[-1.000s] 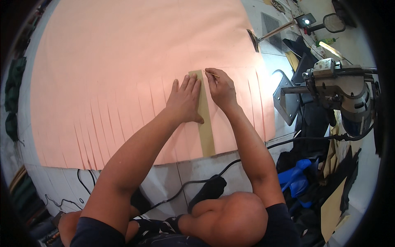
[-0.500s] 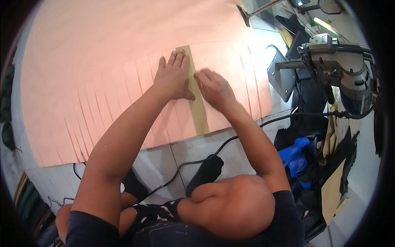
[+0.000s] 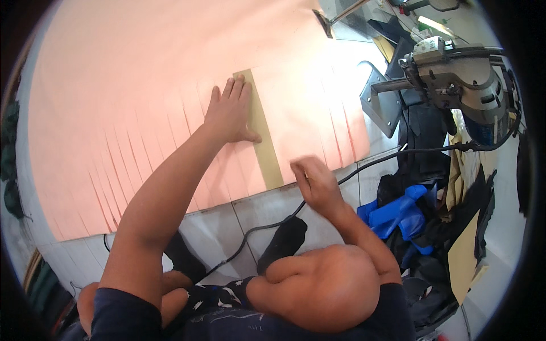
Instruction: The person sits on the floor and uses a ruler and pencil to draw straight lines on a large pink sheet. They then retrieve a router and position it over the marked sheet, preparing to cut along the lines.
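Closest to me, my right hand (image 3: 315, 184) hangs just off the near edge of the peach fabric (image 3: 142, 85), above the pale tiled surface (image 3: 227, 219). It is blurred, and its fingers look curled together; whether they pinch anything I cannot tell. A black cable (image 3: 364, 167) runs past it, under my wrist and on toward my knees.

Further out, my left hand (image 3: 230, 111) lies flat on the fabric with its fingers spread and extended, holding nothing, the thumb reaching onto the tan strip (image 3: 263, 133). I judge that the flat palm is there to pin the cloth and keep the strip from sliding, since the strip works like a straight guide laid along the cut lines. The strip lies lengthwise from the fabric's near edge away from me, just right of my left hand. The fabric's near margin is slit into many narrow parallel bands on both sides of the strip.

Off to the right stands a grey cutting machine (image 3: 458, 71), and below it blue pieces (image 3: 398, 213) among dark clutter. I see no open container with contents I can make out.
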`<state>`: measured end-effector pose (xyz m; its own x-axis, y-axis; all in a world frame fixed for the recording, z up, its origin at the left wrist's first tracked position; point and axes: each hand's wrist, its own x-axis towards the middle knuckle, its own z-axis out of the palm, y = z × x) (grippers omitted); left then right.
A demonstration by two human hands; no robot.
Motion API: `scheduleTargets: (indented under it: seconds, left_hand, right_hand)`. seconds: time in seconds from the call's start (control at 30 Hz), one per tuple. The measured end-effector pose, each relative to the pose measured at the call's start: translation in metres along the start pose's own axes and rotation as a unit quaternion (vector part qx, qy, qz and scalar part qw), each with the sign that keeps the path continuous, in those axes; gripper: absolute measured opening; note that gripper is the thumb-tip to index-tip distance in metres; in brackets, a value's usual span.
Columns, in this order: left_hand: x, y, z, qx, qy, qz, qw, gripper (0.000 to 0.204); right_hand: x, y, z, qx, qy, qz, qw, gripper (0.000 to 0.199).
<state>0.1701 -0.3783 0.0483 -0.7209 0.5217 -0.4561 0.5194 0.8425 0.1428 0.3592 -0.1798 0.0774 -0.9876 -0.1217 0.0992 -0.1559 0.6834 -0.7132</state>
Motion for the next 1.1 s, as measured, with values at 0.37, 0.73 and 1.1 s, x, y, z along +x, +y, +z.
scheduleTargets:
  seconds: [0.37, 0.73, 1.1]
  left_hand:
    - [0.002, 0.002, 0.000, -0.022, 0.008, 0.006, 1.000, 0.143]
    - [0.002, 0.007, -0.006, 0.000, -0.005, -0.001, 1.000, 0.142]
    - [0.003, 0.007, -0.007, -0.005, -0.014, -0.013, 1.000, 0.143]
  right_hand:
    - [0.185, 0.051, 0.053, 0.062, 0.085, 0.074, 0.992, 0.025]
    - [0.191, 0.053, 0.060, -0.044, 0.054, -0.017, 0.997, 0.020]
    - [0.124, 0.040, 0.050, -0.092, 0.017, -0.093, 0.991, 0.011]
